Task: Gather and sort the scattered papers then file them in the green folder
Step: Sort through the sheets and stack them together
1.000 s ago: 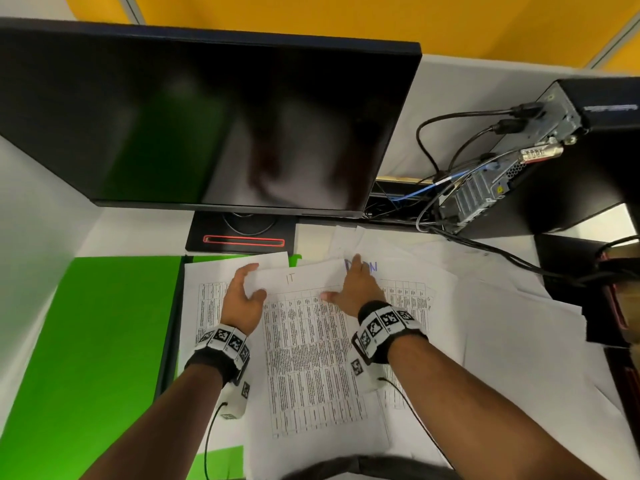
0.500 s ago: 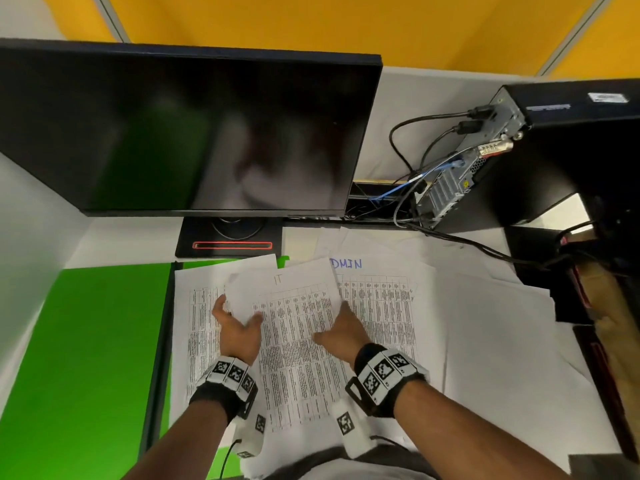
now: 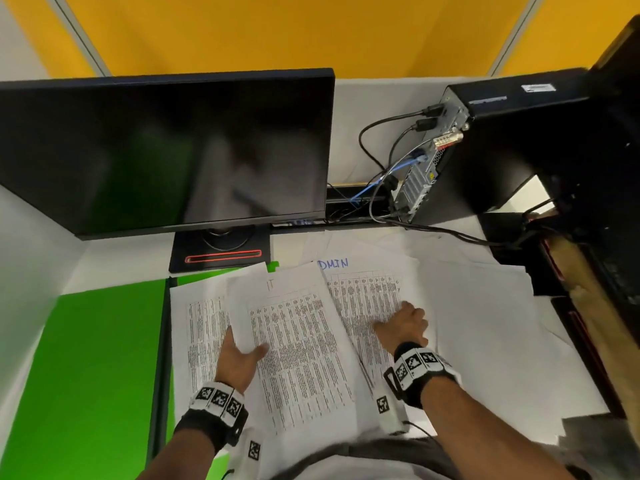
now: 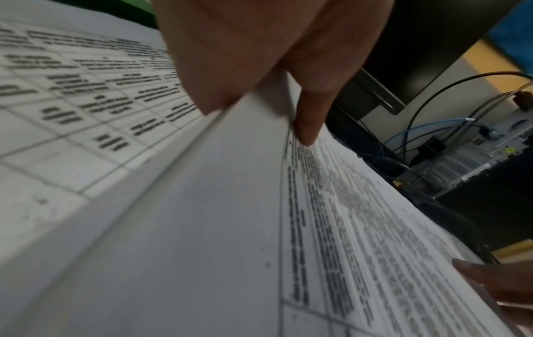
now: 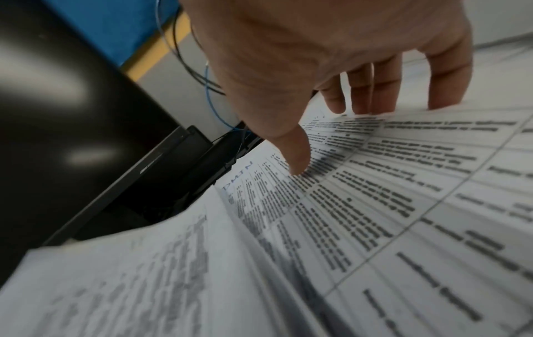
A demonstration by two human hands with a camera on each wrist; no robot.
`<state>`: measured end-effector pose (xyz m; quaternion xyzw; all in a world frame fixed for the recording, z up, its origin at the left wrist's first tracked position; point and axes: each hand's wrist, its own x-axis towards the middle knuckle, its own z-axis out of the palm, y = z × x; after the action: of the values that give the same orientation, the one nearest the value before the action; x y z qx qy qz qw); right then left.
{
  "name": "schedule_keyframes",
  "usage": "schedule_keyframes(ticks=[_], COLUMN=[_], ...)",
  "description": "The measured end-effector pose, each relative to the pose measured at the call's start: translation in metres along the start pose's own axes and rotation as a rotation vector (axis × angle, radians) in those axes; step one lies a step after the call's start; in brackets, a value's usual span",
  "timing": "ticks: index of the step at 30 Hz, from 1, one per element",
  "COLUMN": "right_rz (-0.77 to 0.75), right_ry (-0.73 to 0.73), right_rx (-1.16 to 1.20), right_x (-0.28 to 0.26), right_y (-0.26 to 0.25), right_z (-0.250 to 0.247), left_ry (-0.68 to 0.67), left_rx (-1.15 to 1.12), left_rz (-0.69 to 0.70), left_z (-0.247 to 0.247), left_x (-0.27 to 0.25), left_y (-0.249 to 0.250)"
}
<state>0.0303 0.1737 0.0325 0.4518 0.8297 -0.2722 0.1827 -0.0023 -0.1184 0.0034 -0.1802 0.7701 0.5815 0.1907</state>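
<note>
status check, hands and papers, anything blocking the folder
Left hand pinches middle sheet. Right hand flat on ADMIN sheet. Green folder open, papers overlapping its right half.

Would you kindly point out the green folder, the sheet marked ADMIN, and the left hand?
green folder (image 3: 104, 358): head view, bare middle of its open cover.
ADMIN sheet (image 3: 363, 292): head view, printed table under the heading.
left hand (image 3: 239, 363): head view, back of the hand.

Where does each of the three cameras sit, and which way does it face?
Head: above the desk, facing down at papers, green folder, monitor; both forearms show.
Left wrist: behind the left hand, which pinches a sheet's edge.
Right wrist: behind the right hand, fingertips on the "DMIN" sheet.
All share the printed sheets.
</note>
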Motion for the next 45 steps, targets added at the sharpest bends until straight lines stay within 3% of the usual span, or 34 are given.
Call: schedule_keyframes(ticks=[8,12,15,18,21,32,35,39,43,45], right_rz=[-0.061,0.085,0.147,0.11,0.143,0.235,0.122,-0.032,0.218,0.24], right_ry=[-0.047,-0.013,-0.021,0.021,-0.032,-0.022,-0.012,0.064,-0.03,-0.044], right_rx=[0.237,0.393,0.343,0.189,0.042,0.126,0.258,0.147,0.103,0.105], right_x=[0.01,0.015,0.017,0.014,0.008,0.034,0.041,0.038,0.027,0.026], right_y=[0.006,0.018,0.025,0.017,-0.002,-0.018,-0.017,-0.018,-0.026,-0.026], right_z=[-0.001,-0.011,-0.013,-0.006,-0.006,-0.013,-0.014,-0.017,-0.013,-0.011], left_ry=[0.035,0.069,0.098,0.1,0.105,0.122,0.126,0.13,0.138,0.14], left_rx=[-0.088,-0.087,-0.076,-0.012,0.052,0.135,0.145,0.15,0.143,0.133], left_rz=[0.015,0.01,0.018,-0.016,-0.032,0.021,0.01,0.003,-0.003,-0.012], left_z=[-0.005,-0.025,-0.044,-0.055,-0.055,-0.05,-0.05,-0.049,-0.049,-0.049], left_x=[-0.004,0.003,0.011,0.021,0.03,0.028,0.027,0.026,0.026,0.027], left_y=[0.003,0.006,0.005,-0.002,-0.01,-0.005,-0.004,-0.003,-0.004,-0.004])
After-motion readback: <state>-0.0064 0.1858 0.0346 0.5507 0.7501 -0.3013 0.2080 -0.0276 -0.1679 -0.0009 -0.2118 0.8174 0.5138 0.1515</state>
